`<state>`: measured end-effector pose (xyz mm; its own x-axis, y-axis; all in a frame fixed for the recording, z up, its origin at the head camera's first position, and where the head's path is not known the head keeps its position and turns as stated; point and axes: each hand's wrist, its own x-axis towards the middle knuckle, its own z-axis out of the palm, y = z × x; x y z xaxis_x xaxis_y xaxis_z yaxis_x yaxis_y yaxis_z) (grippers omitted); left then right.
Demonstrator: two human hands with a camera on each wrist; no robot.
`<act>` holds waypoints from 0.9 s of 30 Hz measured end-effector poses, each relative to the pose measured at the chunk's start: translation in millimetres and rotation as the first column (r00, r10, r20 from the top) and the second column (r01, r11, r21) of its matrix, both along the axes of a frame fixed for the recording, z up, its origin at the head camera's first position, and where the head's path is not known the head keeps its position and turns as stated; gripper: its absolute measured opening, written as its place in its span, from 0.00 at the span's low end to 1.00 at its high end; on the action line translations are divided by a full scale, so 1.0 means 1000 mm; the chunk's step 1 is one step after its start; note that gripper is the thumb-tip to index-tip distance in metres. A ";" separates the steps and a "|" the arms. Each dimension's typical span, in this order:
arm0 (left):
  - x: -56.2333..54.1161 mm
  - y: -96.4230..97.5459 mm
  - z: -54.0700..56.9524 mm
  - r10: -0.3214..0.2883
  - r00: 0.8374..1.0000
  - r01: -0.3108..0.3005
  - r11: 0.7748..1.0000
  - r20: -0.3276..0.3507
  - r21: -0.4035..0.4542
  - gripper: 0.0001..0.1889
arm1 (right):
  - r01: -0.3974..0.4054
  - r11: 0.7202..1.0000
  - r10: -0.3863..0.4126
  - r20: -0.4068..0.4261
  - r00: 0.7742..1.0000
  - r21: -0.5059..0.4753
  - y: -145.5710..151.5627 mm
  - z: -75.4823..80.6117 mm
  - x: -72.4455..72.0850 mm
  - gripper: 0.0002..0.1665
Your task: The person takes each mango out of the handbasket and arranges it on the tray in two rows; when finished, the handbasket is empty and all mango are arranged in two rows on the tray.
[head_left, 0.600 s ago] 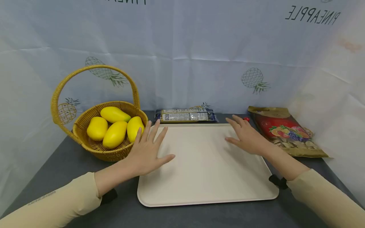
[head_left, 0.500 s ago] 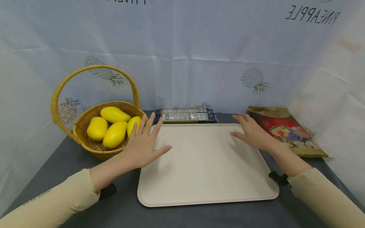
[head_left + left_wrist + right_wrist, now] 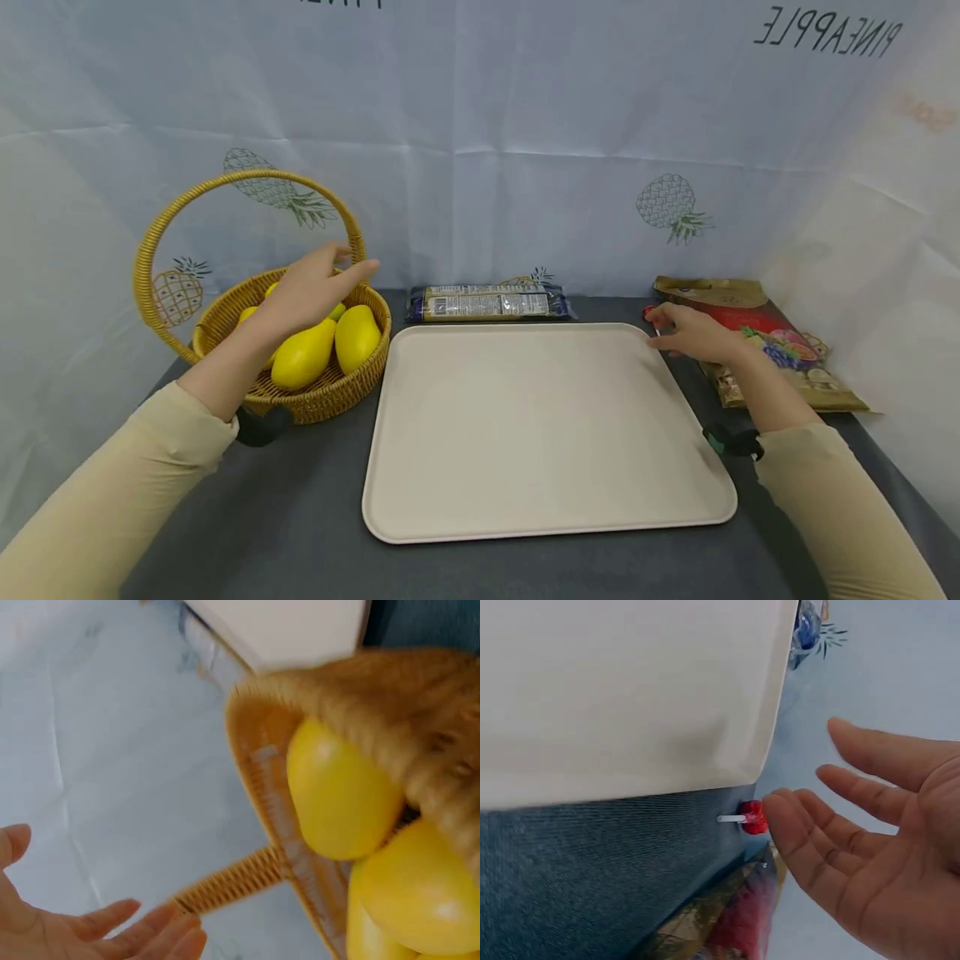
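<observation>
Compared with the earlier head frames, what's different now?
The left hand moved left and up, over the basket near its handle. The right hand shifted right, near the red lollipop by the tray's far right corner. Neither visibly grips anything. Tray, basket, long packet and red-gold bag stayed put.

Basket (image 3: pixel 330 402): golden, woven pattern
Fruits (image 3: pixel 303 357): yellow
Lollipop (image 3: pixel 754 817): red and white
Tray (image 3: pixel 551 433): plain cream
Tabletop (image 3: pixel 255 525): dark grey
Backdrop (image 3: pixel 525 92): pale blue-grey — green and ochre pineapple outlines
Packet (image 3: pixel 489 302): dark blue, gold, white
Pouch (image 3: pixel 787 350): gold, red — printed fruit
Sleeves (image 3: pixel 832 500): beige
</observation>
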<state>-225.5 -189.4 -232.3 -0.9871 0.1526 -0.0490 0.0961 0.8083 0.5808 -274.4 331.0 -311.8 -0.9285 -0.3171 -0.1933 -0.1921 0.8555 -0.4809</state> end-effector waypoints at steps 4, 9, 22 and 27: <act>-0.010 -0.019 0.000 0.038 0.997 -0.039 0.999 0.074 0.022 0.50 | 0.007 1.000 -0.006 0.078 0.997 -0.007 0.006 -0.007 -0.001 0.34; -0.021 -0.036 -0.001 0.061 0.991 -0.073 0.993 0.120 0.097 0.49 | 0.002 1.000 -0.002 0.124 0.992 0.003 0.009 -0.013 -0.003 0.38; -0.050 -0.060 -0.014 0.239 0.958 -0.277 0.915 0.161 0.294 0.50 | 0.005 1.000 -0.004 0.191 0.982 -0.006 0.008 -0.023 -0.006 0.45; -0.056 -0.068 -0.019 0.329 0.926 -0.376 0.853 0.185 0.363 0.47 | 0.009 1.000 -0.009 0.191 0.981 0.001 0.007 -0.021 -0.007 0.45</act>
